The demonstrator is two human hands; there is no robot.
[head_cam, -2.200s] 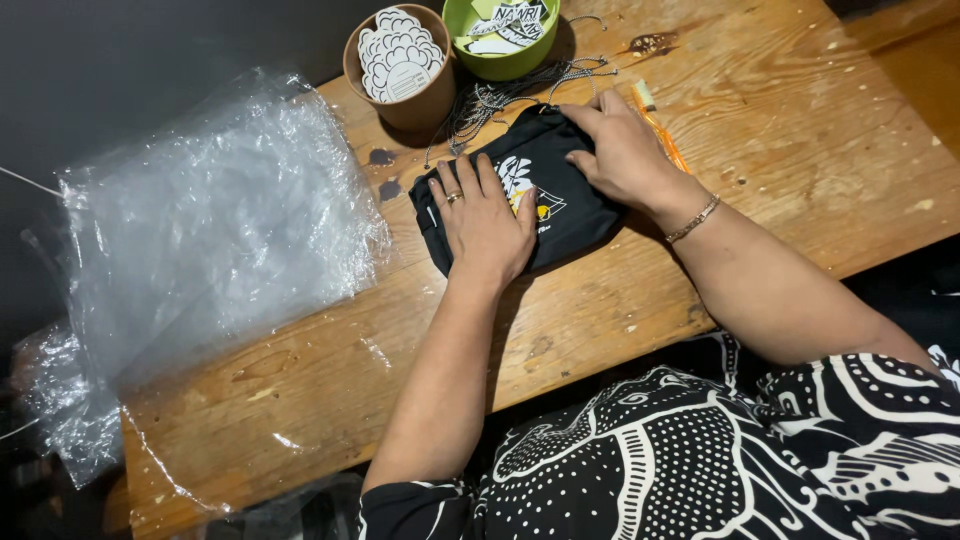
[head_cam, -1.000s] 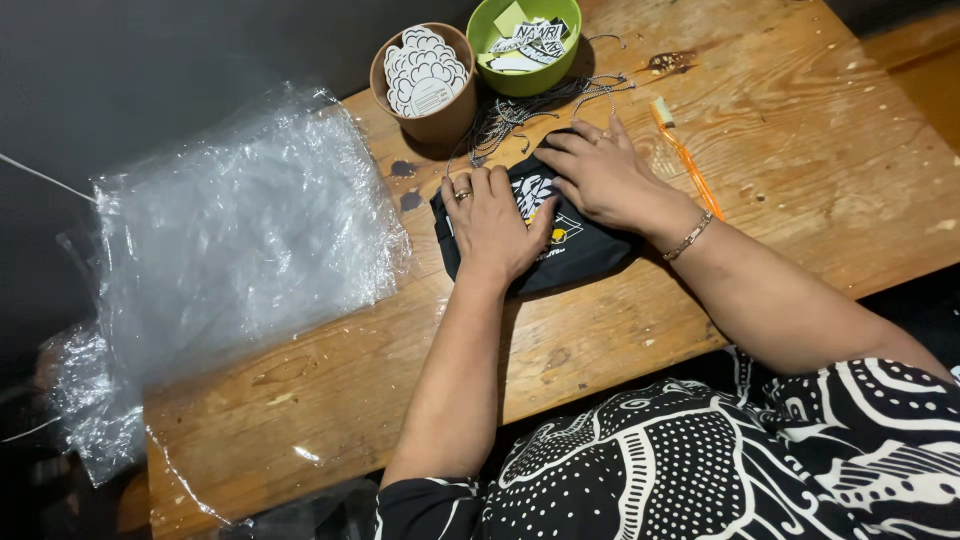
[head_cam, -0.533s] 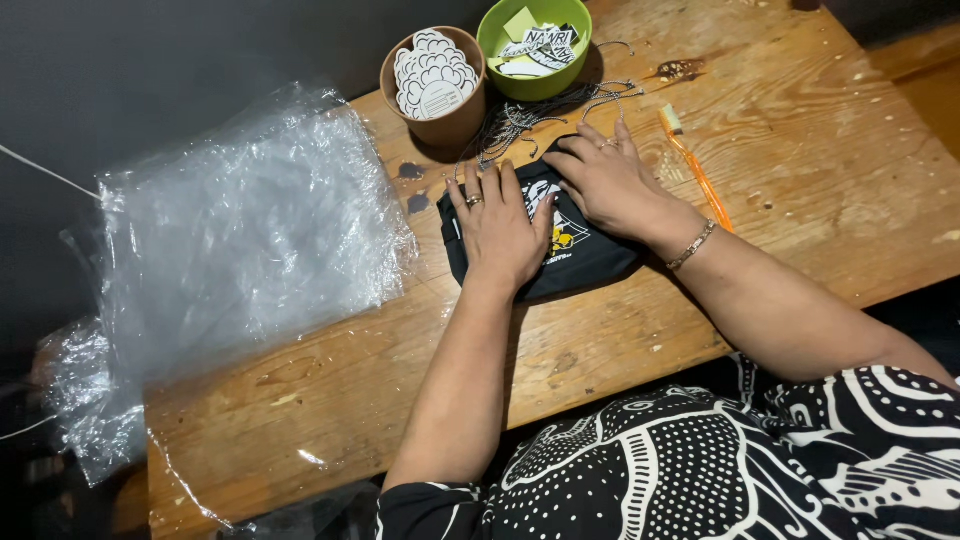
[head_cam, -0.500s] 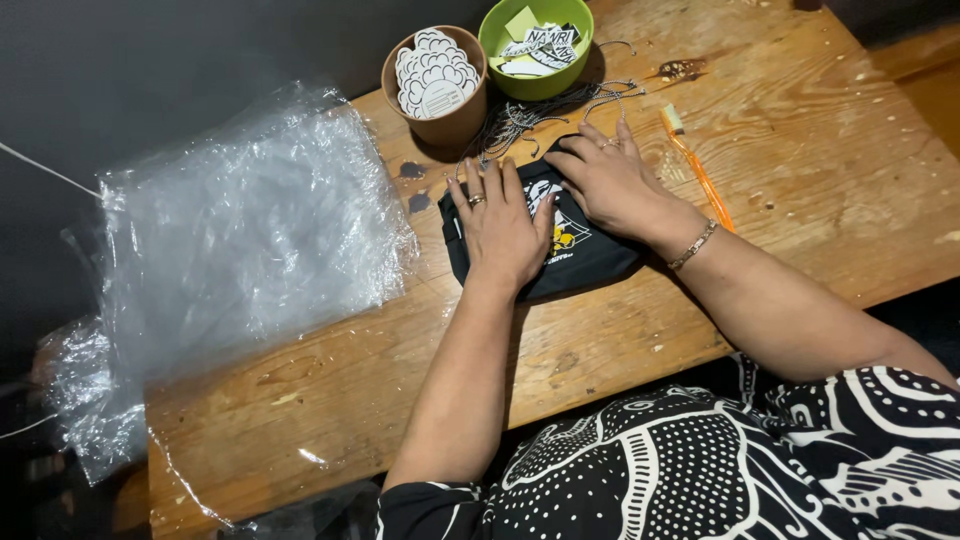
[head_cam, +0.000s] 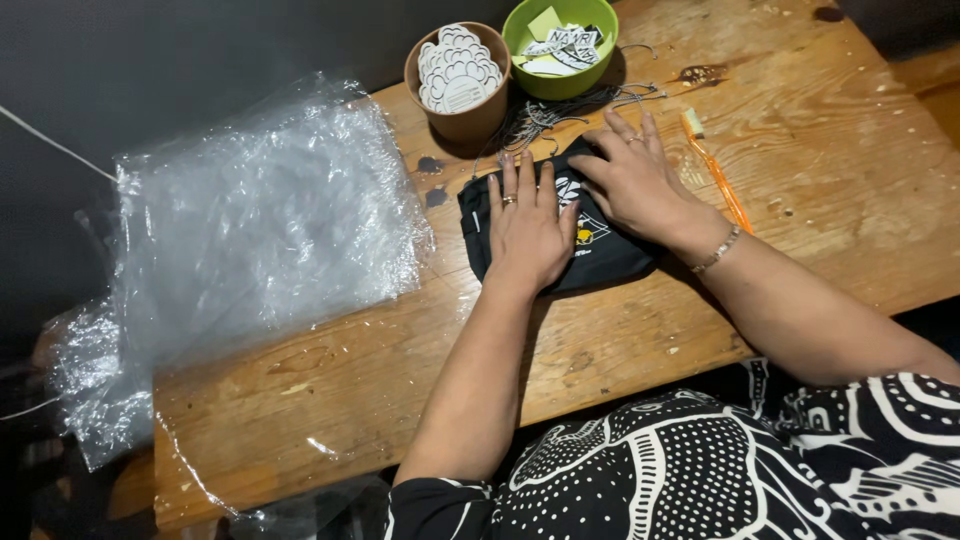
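A folded black garment (head_cam: pixel 608 255) with a white and yellow print lies on the wooden table (head_cam: pixel 420 380). My left hand (head_cam: pixel 527 225) lies flat on its left half, fingers apart, a ring on one finger. My right hand (head_cam: pixel 632 180) presses flat on its upper right part, with a ring and a bracelet at the wrist. Neither hand grips anything.
A pile of clear plastic bags (head_cam: pixel 250 240) covers the table's left side. A brown cup of white tags (head_cam: pixel 458 82) and a green bowl of paper labels (head_cam: pixel 558 50) stand at the back, with grey strings (head_cam: pixel 560 110) beside them. An orange toothbrush (head_cam: pixel 715 170) lies to the right.
Both hands stay flat on the black garment, with the right hand shifted slightly over its upper part. The camera view has drifted, so everything sits a little lower in the picture.
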